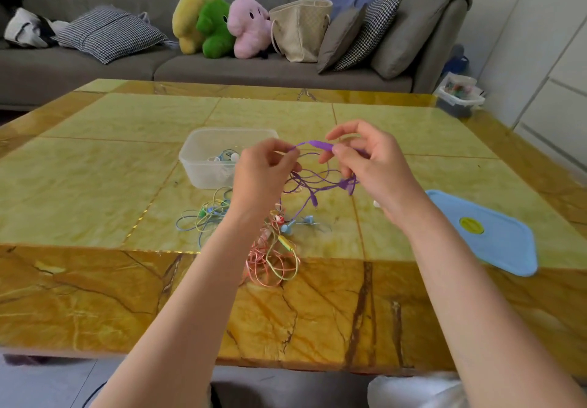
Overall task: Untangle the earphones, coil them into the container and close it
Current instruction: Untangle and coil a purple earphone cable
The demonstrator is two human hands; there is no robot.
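Note:
Purple earphones (313,182) hang in a loose tangle between both hands above the table. My left hand (263,169) pinches the purple cord near its upper left end. My right hand (365,160) pinches the flat purple part at its top, with loops draped below its fingers. A clear plastic container (203,150) stands open behind my left hand, with a blue-white earphone set inside. Its blue lid (495,233) lies flat on the table at the right. Beneath the hands lie a pink and yellow tangle (273,258) and a blue-yellow-green tangle (203,217).
The yellow marble table (111,160) spreads wide around the work spot. A grey sofa (222,67) with cushions, plush toys and a bag runs behind it. A small lidded box (460,99) stands off the table's far right corner.

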